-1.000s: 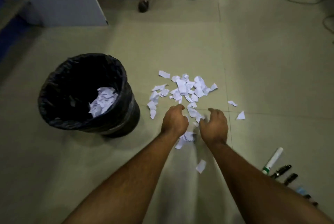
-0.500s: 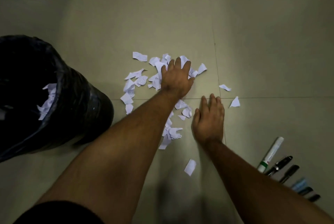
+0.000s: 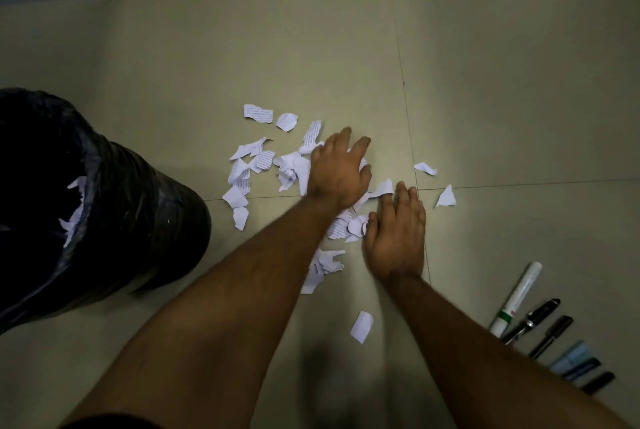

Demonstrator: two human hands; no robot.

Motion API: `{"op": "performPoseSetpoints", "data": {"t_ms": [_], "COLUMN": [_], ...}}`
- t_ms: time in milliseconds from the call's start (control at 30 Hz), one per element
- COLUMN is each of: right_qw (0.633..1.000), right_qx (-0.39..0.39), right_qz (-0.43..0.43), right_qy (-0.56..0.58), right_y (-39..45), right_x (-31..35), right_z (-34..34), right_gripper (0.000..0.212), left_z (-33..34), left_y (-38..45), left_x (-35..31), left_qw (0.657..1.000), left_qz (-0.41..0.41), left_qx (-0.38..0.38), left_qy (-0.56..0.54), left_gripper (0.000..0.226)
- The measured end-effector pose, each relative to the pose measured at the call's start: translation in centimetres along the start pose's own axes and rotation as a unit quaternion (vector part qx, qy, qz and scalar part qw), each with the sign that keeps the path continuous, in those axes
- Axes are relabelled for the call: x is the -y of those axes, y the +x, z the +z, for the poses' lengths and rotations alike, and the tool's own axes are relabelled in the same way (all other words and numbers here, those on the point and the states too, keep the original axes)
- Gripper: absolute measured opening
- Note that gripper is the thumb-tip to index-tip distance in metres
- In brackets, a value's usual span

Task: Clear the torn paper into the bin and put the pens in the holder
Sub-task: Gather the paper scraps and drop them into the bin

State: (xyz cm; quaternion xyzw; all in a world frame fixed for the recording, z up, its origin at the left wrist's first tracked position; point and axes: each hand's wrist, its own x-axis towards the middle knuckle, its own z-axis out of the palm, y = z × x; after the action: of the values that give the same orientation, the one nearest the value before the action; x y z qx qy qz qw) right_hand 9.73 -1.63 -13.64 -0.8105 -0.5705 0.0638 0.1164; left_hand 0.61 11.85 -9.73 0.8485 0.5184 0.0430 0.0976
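Lying parallel, pens (image 3: pixel 550 331) point up-right (hands (image 3: pixel 341 172) on scraps (image 3: pixel 263 165)).

The bin (image 3: pixel 104 206) is cut off by the left picture edge. The left hand (image 3: pixel 337 172) is blurred and hides some torn paper (image 3: pixel 291 165). The pens (image 3: pixel 550 331) near the right edge are dim, and the lowest ones are unclear.

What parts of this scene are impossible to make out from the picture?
Head view, the only one:
- Paper under the left hand and right hand: covered by them.
- Bin: cut by the left edge; its inside is too dark.
- Pens: the lowest ones are dim and blurred.
- Pen holder: not in view.
- Print on the scraps: too small to read.
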Motion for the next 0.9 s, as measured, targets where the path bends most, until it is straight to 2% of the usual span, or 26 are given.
{"op": "performPoseSetpoints", "data": {"t_ms": [67, 167, 267, 367, 400, 467, 533, 633, 700, 833, 900], "right_qw": [1.000, 1.000, 1.000, 1.000, 1.000, 1.000, 0.999, 0.999, 0.999, 0.999, 0.999], "right_qx": [-0.006, -0.018, -0.019, -0.015, -0.014, -0.018, -0.020, -0.017, -0.011, -0.014, -0.015], "right_qz": [0.008, 0.008, 0.005, 0.002, 0.001, -0.003, -0.003, -0.004, -0.002, -0.002, 0.001], "right_qy": [0.009, 0.019, 0.019, 0.017, 0.018, 0.020, 0.025, 0.030, 0.031, 0.033, 0.034], "right_y": [0.0, -0.1, -0.2, -0.1, -0.1, -0.1, 0.0, 0.1, 0.2, 0.2, 0.2], "right_x": [-0.1, 0.1, 0.0, -0.3, -0.4, -0.3, -0.3, -0.5, -0.4, -0.3, -0.3], "right_z": [0.0, -0.1, 0.2, 0.3, 0.3, 0.3, 0.3, 0.3, 0.2, 0.1, 0.2], "right_gripper": [0.050, 0.056, 0.056, 0.052, 0.050, 0.048, 0.047, 0.047, 0.047, 0.044, 0.045], "left_z": [0.6, 0.7, 1.1, 0.7, 0.4, 0.3, 0.8, 1.4, 1.3, 0.4, 0.5], "left_y": [0.3, -2.2, -3.1, 0.1, 1.3, 2.9, 2.9, -0.2, -2.0, -0.1, 0.9], "left_x": [-0.3, 0.6, 2.2, 4.3, 5.2, 7.3, 8.0, 5.9, 5.2, 8.0, 8.4], "left_qw": [0.998, 0.998, 0.991, 0.978, 0.977, 0.980, 0.984, 0.998, 0.998, 0.984, 0.989], "left_qz": [0.039, 0.061, -0.002, -0.093, -0.125, -0.177, -0.170, -0.051, -0.021, -0.128, -0.133], "left_qx": [0.057, -0.023, -0.126, -0.167, -0.145, -0.055, 0.008, -0.031, -0.066, -0.108, -0.043], "left_qy": [-0.001, -0.020, 0.032, 0.088, 0.094, 0.072, 0.044, -0.018, -0.009, 0.065, 0.037], "left_gripper": [0.047, 0.040, 0.037, 0.042, 0.047, 0.060, 0.066, 0.060, 0.050, 0.044, 0.053]}}
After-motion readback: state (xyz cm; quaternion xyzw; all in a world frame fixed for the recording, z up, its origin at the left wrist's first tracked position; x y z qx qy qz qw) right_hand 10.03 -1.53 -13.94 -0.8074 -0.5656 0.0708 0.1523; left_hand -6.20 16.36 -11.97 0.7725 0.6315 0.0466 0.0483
